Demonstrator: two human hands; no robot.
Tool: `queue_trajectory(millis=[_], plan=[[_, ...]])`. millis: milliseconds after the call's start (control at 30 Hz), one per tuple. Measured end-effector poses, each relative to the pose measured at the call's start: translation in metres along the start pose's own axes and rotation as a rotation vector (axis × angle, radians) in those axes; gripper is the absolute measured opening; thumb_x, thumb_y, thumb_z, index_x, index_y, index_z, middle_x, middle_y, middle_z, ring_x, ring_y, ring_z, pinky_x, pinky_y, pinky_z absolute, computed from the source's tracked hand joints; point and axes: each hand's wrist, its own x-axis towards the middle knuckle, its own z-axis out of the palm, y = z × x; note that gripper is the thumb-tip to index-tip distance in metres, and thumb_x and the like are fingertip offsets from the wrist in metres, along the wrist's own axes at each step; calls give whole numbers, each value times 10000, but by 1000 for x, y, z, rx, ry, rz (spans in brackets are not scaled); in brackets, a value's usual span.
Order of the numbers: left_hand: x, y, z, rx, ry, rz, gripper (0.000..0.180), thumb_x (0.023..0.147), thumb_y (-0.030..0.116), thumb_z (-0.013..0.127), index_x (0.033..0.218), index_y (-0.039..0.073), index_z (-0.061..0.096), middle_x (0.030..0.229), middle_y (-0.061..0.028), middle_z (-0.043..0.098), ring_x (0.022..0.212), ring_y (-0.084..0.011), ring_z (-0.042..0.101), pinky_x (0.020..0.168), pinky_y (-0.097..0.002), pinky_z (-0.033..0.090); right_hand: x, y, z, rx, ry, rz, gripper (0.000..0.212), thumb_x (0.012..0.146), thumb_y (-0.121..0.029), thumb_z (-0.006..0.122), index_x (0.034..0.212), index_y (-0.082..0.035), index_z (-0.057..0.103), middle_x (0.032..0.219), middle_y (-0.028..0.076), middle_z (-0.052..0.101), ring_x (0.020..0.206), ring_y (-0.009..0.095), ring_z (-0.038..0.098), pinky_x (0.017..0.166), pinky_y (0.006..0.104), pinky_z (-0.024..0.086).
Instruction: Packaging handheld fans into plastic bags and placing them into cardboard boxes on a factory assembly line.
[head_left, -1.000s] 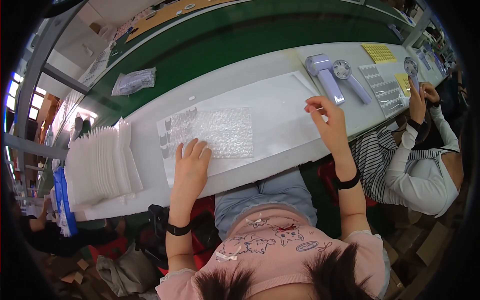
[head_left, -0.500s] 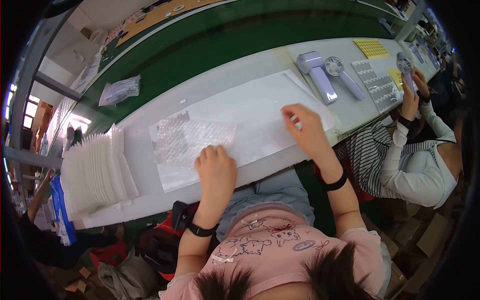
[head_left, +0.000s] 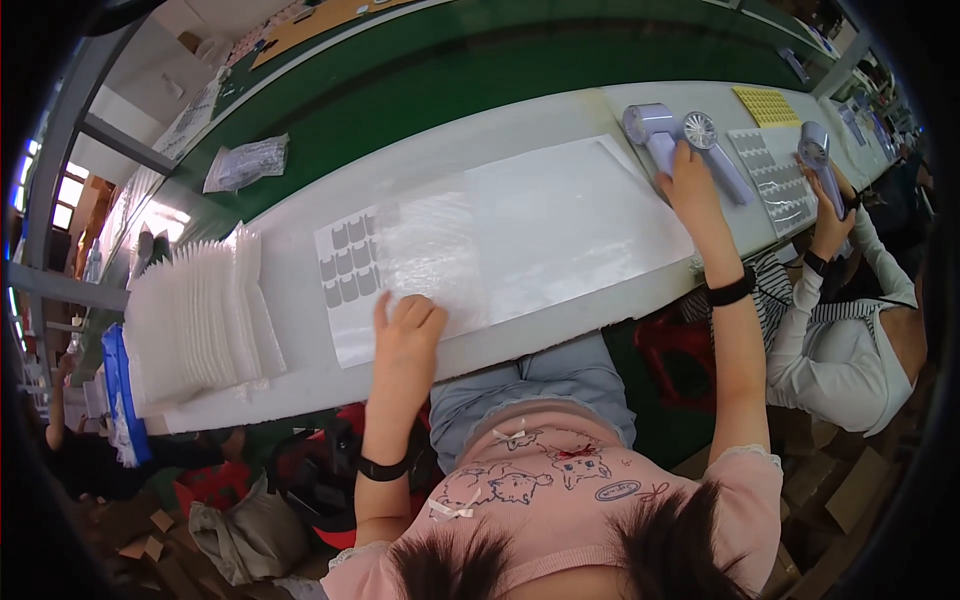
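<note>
A clear bubble-wrap bag [head_left: 430,240] lies flat on a large white sheet [head_left: 570,220] on the bench before me. My left hand [head_left: 408,325] rests at the bag's near edge, its fingers apart and slightly bent, gripping nothing that I can see. Farther right, my right hand [head_left: 697,195] has its fingers around the handle of a lavender handheld fan [head_left: 652,121], which still lies on the bench. Most of that handle is hidden by the hand. A second lavender fan [head_left: 702,130] lies right beside it.
A row of upright bubble-wrap bags [head_left: 200,325] stands at the left. Grey stickers [head_left: 350,260] show on the sheet's left part. A filled bag [head_left: 248,163] lies on the green belt [head_left: 400,100]. At the right, a co-worker holds another fan [head_left: 815,150] by sticker sheets [head_left: 775,180].
My right hand has moved right and away from me, onto the fan's handle. The bubble-wrap bag now lies flatter and farther right on the sheet, uncovering stickers. My left hand's fingers have spread.
</note>
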Motion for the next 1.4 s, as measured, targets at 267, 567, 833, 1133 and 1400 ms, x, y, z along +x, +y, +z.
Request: queue_trajectory(millis=[267, 567, 833, 1133, 1400], plan=[[9, -13, -10, 71, 187, -181, 211, 689, 14, 571, 899, 1, 572, 959, -145, 543, 901, -303, 517, 819, -441, 390, -50, -37, -41, 713, -83, -133, 537, 802, -172, 611, 1243, 48, 397, 1065, 223, 533, 941, 292, 551, 819, 326, 428], [28, 46, 35, 71, -13, -10, 398, 714, 266, 679, 971, -2, 537, 1057, -172, 491, 1002, -327, 476, 818, -396, 392, -86, -76, -2, 446, -177, -201, 509, 753, -116, 624, 1214, 7, 445, 1048, 143, 514, 957, 296, 502, 831, 348, 405], [6, 24, 28, -57, 84, -243, 195, 747, 116, 638, 852, -9, 530, 980, -186, 522, 984, -367, 487, 822, -420, 394, -105, -110, -1, 554, 209, -469, 421, 700, -20, 625, 1108, -14, 525, 1020, 127, 516, 956, 308, 492, 828, 371, 403], [9, 18, 24, -384, 248, -376, 84, 788, -7, 524, 858, -42, 496, 797, -205, 541, 727, -370, 546, 612, -399, 432, -131, -164, 32, 687, -35, -982, 250, 626, 14, 570, 874, 37, 560, 918, 127, 552, 923, 293, 526, 783, 369, 447], [9, 18, 30, -350, 325, -362, 89, 791, -12, 512, 872, -49, 502, 820, -194, 544, 712, -357, 547, 601, -393, 436, -88, -113, -7, 309, 301, -472, 385, 702, -84, 631, 1071, -14, 545, 949, 128, 554, 871, 300, 521, 773, 351, 437]])
